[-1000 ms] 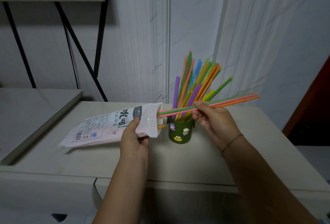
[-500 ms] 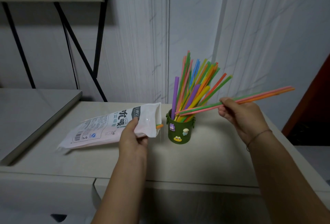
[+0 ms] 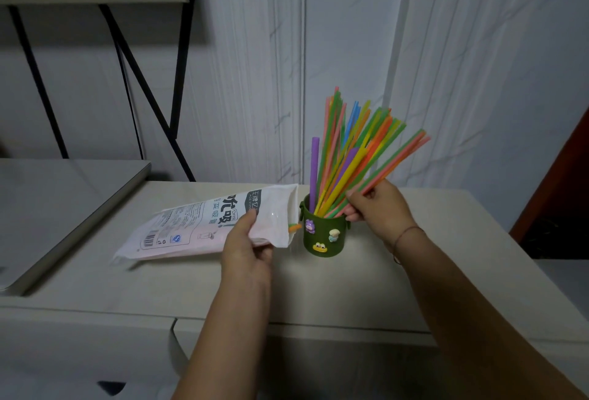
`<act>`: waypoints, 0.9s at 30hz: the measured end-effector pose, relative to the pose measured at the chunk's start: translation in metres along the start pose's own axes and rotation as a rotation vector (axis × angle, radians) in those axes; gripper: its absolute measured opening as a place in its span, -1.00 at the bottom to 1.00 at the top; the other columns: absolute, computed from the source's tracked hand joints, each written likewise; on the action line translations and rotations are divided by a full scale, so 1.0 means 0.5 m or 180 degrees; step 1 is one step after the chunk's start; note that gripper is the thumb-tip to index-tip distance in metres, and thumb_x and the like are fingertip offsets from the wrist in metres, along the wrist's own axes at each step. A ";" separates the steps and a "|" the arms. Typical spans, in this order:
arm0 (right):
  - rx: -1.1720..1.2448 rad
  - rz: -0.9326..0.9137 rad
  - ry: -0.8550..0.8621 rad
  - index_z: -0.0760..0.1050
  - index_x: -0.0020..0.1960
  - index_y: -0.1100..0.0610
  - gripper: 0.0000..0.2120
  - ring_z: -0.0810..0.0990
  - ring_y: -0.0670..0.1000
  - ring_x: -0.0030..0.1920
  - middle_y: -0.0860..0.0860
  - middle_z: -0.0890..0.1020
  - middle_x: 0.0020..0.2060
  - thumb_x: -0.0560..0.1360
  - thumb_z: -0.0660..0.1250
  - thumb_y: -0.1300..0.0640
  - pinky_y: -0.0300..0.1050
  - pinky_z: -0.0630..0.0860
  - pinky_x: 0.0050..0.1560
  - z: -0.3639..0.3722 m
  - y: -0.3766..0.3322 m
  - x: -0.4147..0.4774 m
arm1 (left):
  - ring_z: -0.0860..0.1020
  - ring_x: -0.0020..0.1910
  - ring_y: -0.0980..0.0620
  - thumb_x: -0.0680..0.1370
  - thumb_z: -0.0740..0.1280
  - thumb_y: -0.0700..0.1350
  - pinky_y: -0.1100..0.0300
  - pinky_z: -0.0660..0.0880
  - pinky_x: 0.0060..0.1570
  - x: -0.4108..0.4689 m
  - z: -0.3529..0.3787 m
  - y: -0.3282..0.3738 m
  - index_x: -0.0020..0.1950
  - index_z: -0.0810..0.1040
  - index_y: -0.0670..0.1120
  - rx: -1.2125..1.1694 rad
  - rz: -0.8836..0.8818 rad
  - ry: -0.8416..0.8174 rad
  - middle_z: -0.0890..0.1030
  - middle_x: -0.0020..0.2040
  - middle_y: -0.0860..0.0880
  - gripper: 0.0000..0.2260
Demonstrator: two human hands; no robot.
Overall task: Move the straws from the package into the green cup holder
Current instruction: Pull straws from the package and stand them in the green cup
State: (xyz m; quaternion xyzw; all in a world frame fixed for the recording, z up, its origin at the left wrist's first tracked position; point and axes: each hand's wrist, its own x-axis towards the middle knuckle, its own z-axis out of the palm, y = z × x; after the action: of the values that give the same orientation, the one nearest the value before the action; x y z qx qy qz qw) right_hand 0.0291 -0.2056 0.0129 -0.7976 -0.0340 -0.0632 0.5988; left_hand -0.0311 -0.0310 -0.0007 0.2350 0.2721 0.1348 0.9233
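Observation:
A green cup holder (image 3: 325, 237) with small stickers stands on the pale table (image 3: 350, 288), filled with several coloured straws (image 3: 347, 147) that fan upward. My right hand (image 3: 379, 208) pinches a few pink, green and orange straws (image 3: 401, 157) whose lower ends are inside the holder; they lean to the right. My left hand (image 3: 247, 249) grips the open end of the white straw package (image 3: 204, 224), which lies on the table left of the holder. An orange and a green straw tip (image 3: 294, 226) poke out of the package mouth.
A lower grey tabletop (image 3: 63, 202) adjoins on the left. Black metal shelf legs (image 3: 143, 87) stand behind it against the white wall. The table's front edge (image 3: 287, 326) runs below my arms. A dark red panel (image 3: 567, 182) is at the far right.
My right hand drew the few straws out of the package, swung them right, then tipped them up and lowered their ends into the holder. My left hand and the package stayed put.

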 end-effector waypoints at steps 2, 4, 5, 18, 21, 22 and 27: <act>-0.0071 0.0060 -0.0050 0.47 -0.02 0.24 -0.93 0.57 -0.01 -0.42 0.07 0.58 -0.40 0.53 0.25 0.24 -0.20 0.59 -0.29 0.008 0.005 -0.001 | 0.61 -0.18 0.04 0.49 0.36 -0.31 0.14 0.60 -0.31 -0.001 0.001 0.000 0.23 0.51 -0.11 0.0005 0.0006 -0.0013 0.64 -0.01 -0.05 -0.68; -0.0158 0.0058 -0.0017 0.45 -0.05 0.21 -0.95 0.55 -0.01 -0.40 0.06 0.57 -0.39 0.53 0.26 0.22 -0.22 0.54 -0.33 0.014 0.008 -0.001 | 0.61 -0.18 0.04 0.49 0.36 -0.32 0.11 0.59 -0.30 -0.002 0.003 -0.001 0.29 0.48 -0.12 -0.0023 0.0017 -0.0025 0.63 -0.08 -0.04 -0.63; -0.0208 0.0045 0.0015 0.45 -0.06 0.19 -0.95 0.53 -0.02 -0.39 0.05 0.56 -0.38 0.52 0.27 0.20 -0.23 0.50 -0.35 0.016 0.009 0.000 | 0.61 -0.18 0.03 0.49 0.36 -0.32 0.11 0.59 -0.29 -0.002 0.004 -0.001 0.30 0.48 -0.12 -0.0037 0.0014 -0.0038 0.63 -0.09 -0.04 -0.62; -0.0434 0.0870 -0.1000 0.47 -0.31 0.18 -0.67 0.40 -0.17 -0.65 -0.03 0.50 -0.59 0.54 0.26 0.00 -0.33 0.31 -0.59 0.001 -0.015 -0.063 | 0.64 -0.06 0.02 0.45 0.40 -0.31 0.03 0.56 0.08 -0.009 0.005 -0.002 0.07 0.55 -0.08 0.0119 0.0208 -0.0084 0.66 0.01 -0.04 -0.76; 0.0636 0.1377 -0.1305 0.48 -0.15 0.20 -0.73 0.57 -0.11 -0.53 0.09 0.56 -0.34 0.56 0.22 0.00 -0.31 0.46 -0.52 0.023 -0.029 -0.082 | 0.65 -0.07 0.03 0.43 0.43 -0.30 0.08 0.59 0.02 -0.015 0.006 -0.007 0.14 0.56 -0.10 0.0239 0.0399 -0.0080 0.67 0.01 -0.04 -0.69; 0.1044 0.1548 -0.1339 0.48 -0.10 0.21 -0.72 0.62 -0.07 -0.46 0.12 0.58 -0.29 0.56 0.20 -0.01 -0.27 0.53 -0.47 0.033 -0.032 -0.086 | 0.65 -0.10 0.04 0.43 0.44 -0.30 0.11 0.59 -0.01 -0.018 0.007 -0.009 0.15 0.57 -0.12 0.0280 0.0501 -0.0078 0.67 0.00 -0.03 -0.68; 0.2496 0.2216 -0.1434 0.47 0.19 0.26 -0.64 0.62 0.13 -0.07 0.18 0.63 -0.02 0.58 0.16 0.01 -0.05 0.65 -0.28 0.080 -0.029 -0.096 | 0.67 -0.07 0.10 0.41 0.46 -0.31 0.17 0.60 0.00 -0.043 0.015 -0.018 0.09 0.60 -0.07 0.0802 0.1300 -0.0248 0.68 0.02 -0.01 -0.71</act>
State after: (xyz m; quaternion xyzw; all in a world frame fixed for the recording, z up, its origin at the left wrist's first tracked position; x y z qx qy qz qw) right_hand -0.0180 -0.1622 0.0087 -0.4737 0.0831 0.3269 0.8135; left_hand -0.0434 -0.0496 0.0098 0.4035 0.1978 0.2746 0.8501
